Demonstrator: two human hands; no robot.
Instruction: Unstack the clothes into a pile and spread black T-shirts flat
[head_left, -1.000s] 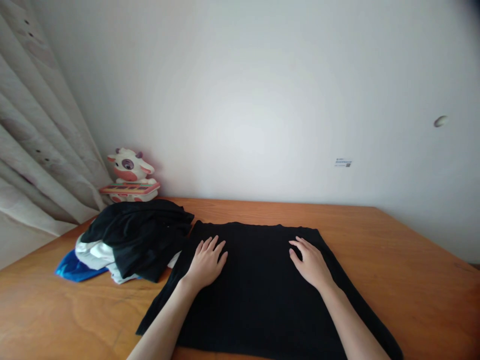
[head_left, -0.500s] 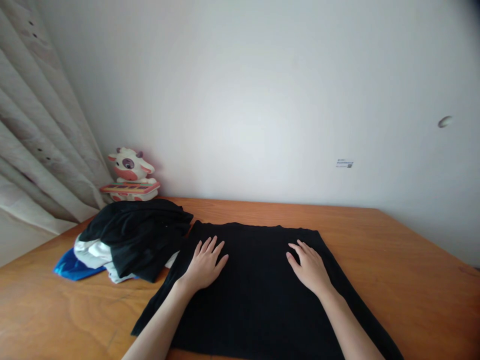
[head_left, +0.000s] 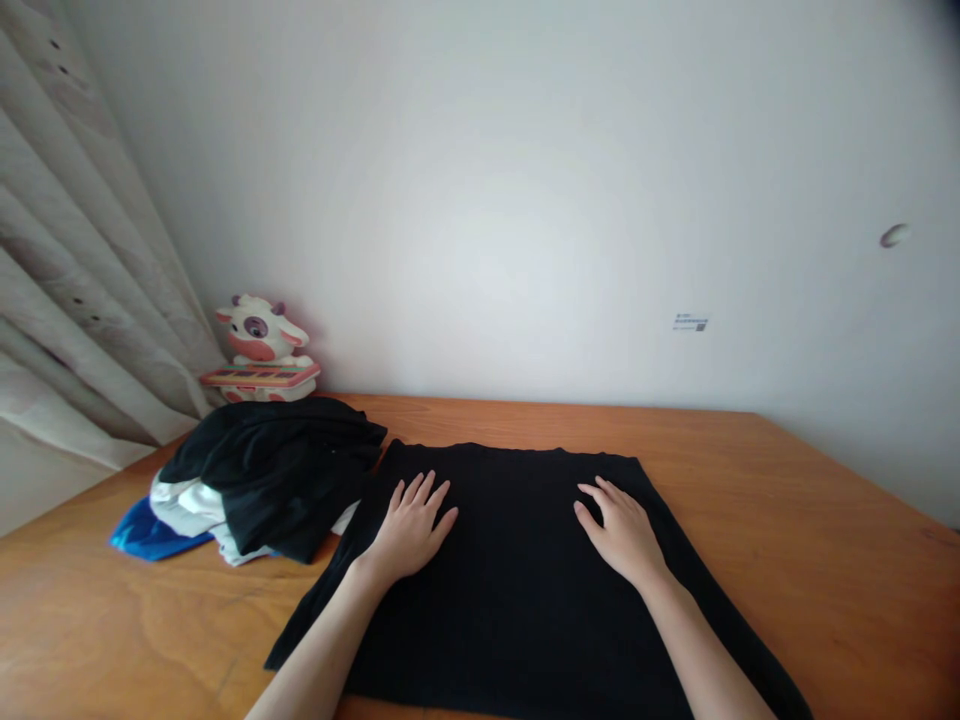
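A black garment (head_left: 510, 590) lies spread out on the wooden table (head_left: 810, 560), wider toward me and narrower at its far edge. Its exact kind I cannot tell. My left hand (head_left: 411, 530) rests palm down on its left part, fingers spread and holding nothing. On the right part lies my right hand (head_left: 619, 530), also palm down, its fingers stretched out and slightly apart. My forearms cover bits of the garment's near side, and its lower right corner runs to the bottom of the view.
Left of the garment is a heap of crumpled clothes, with a black piece (head_left: 292, 470) over white (head_left: 187, 505) and blue (head_left: 154, 530) ones. Behind it stands a cow-shaped toy keyboard (head_left: 262, 350). A curtain (head_left: 82, 270) hangs at left; a white wall (head_left: 510, 200) backs the table.
Almost nothing differs. Both hands keep their place on the black garment, and the view has shifted very slightly.
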